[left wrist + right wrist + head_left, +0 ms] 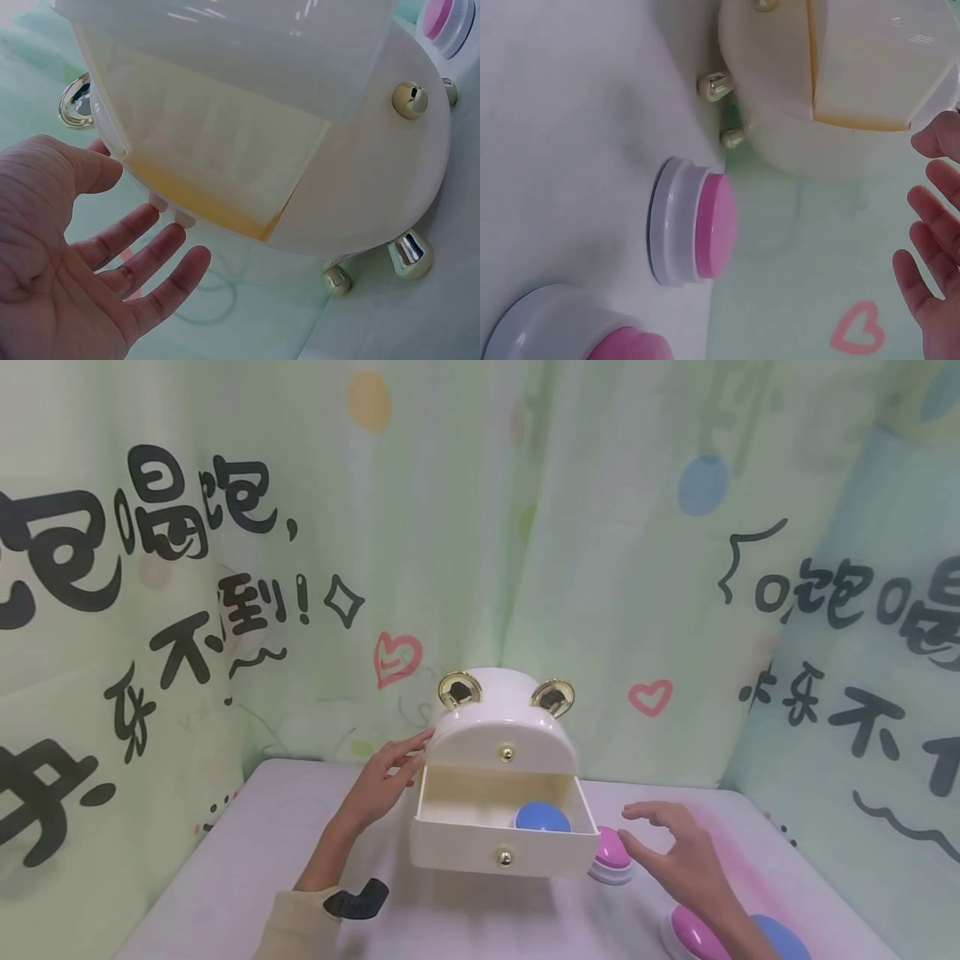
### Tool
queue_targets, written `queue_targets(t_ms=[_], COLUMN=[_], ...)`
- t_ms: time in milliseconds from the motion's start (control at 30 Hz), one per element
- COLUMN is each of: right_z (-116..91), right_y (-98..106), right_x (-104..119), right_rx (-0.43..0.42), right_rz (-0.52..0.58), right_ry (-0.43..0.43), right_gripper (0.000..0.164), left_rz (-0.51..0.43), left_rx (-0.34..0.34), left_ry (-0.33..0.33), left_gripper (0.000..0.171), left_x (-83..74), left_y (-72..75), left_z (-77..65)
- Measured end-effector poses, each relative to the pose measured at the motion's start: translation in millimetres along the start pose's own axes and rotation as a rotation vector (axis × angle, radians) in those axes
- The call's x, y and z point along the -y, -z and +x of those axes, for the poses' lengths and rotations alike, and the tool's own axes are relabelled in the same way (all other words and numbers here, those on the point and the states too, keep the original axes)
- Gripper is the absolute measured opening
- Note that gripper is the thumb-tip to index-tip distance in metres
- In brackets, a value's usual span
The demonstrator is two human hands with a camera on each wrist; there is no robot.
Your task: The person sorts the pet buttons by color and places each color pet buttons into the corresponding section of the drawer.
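Note:
A white rounded drawer box (487, 739) with gold eye-like rings on top and small gold knobs stands on the table. Its lower drawer (459, 843) is pulled out, and a blue-topped round push button (542, 816) lies inside at the right. My left hand (384, 781) rests its fingertips along the box's left side, fingers nearly straight. In the left wrist view, gold feet (411, 253) show under the box. My right hand (675, 852) hovers right of the drawer with thumb and fingers apart, holding nothing. Close by its thumb is a pink-topped push button (612, 850).
Toward the front right, another pink-topped button (696, 931) and a blue-topped button (782, 937) sit partly behind my right forearm. The white table (300, 802) is enclosed by pale green printed curtains (315, 693) at the back and sides.

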State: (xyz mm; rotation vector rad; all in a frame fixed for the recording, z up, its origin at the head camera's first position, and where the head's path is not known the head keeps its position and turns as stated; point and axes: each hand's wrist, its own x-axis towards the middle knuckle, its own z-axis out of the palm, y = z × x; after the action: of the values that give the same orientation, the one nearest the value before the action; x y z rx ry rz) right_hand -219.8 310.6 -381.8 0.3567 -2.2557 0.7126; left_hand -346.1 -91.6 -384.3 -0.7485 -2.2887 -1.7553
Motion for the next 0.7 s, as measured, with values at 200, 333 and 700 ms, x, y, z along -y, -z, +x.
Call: queue_targets(t_ms=[200, 333, 700], right_z=[-8, -13, -31], right_y=[1, 5, 27], right_x=[-10, -20, -42], right_rx=[0.005, -0.016, -0.014], right_rz=[-0.044, -0.007, -0.059], right_ry=[-0.005, 0.053, -0.061], right_gripper=[0.036, 0.039, 0.036], left_rz=[-0.004, -0.005, -0.005], left_rx=[0.001, -0.001, 0.001], left_ry=[0.003, -0.009, -0.009], left_gripper=[0.045, 0.045, 0.044], left_x=[-1.2, 0.7, 2.4], left_y=[-0.1, 1.1, 0.9], left_z=[-0.4, 0.2, 0.3])
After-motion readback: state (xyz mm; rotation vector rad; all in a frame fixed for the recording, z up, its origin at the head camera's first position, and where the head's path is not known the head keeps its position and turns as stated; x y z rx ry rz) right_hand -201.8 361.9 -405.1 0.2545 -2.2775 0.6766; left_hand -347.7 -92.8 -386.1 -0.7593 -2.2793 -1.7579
